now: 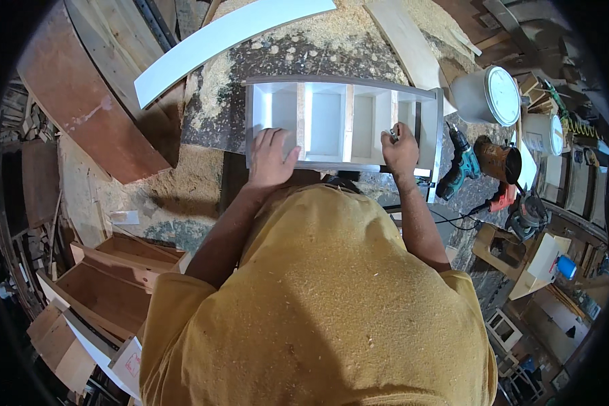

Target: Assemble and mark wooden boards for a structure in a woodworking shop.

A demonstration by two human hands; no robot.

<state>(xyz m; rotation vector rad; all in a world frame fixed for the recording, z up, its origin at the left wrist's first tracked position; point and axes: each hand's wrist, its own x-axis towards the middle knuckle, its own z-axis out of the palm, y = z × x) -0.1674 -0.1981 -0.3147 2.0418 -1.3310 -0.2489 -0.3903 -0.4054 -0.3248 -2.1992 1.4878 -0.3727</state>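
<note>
A white wooden box frame [342, 84] with several upright dividers lies on a sawdust-covered bench. My left hand [269, 158] rests flat, fingers spread, on the frame's near-left edge. My right hand [399, 149] is closed around a small metal piece at the frame's near-right side, beside the rightmost divider. My yellow shirt hides the bench below the frame's near edge.
A teal cordless drill [461, 162] lies just right of the frame, with a brown pot [499, 160] and white buckets [487, 95] beyond. A long white curved board [223, 37] lies at the back left. Open wooden boxes [111, 284] sit low on my left.
</note>
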